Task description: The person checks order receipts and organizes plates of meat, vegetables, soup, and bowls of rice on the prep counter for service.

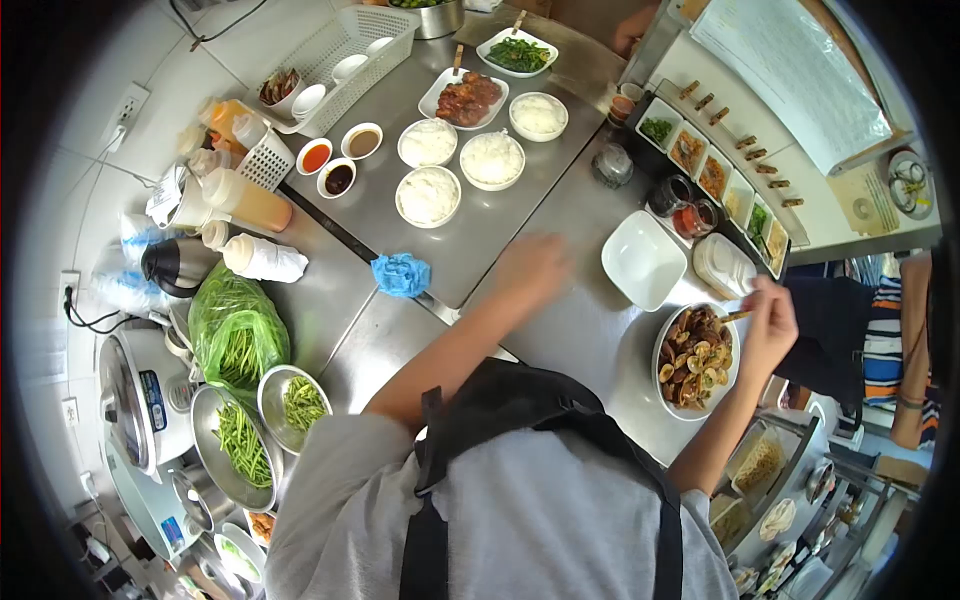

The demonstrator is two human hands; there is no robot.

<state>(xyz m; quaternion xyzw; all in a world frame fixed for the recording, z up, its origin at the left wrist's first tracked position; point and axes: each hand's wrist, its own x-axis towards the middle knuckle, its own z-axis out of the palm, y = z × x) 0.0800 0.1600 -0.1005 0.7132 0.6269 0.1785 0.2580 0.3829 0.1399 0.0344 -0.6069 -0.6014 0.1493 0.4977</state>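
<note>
My right hand (771,328) is closed at the right edge of a white bowl (697,362) of clams, holding or touching a wooden clip (736,315) at its rim. My left hand (537,270) is over the steel counter, smeared by motion, so its fingers cannot be made out. An empty white square bowl (644,260) stands between the two hands. To the left of my left hand lies a crumpled blue cloth (401,275).
Rice bowls (430,196), a meat dish (468,100) and sauce cups (337,178) stand at the back. Bottles (247,198) and green vegetables (243,452) are at left. A topping tray (712,175) and another person's arm (912,350) are at right.
</note>
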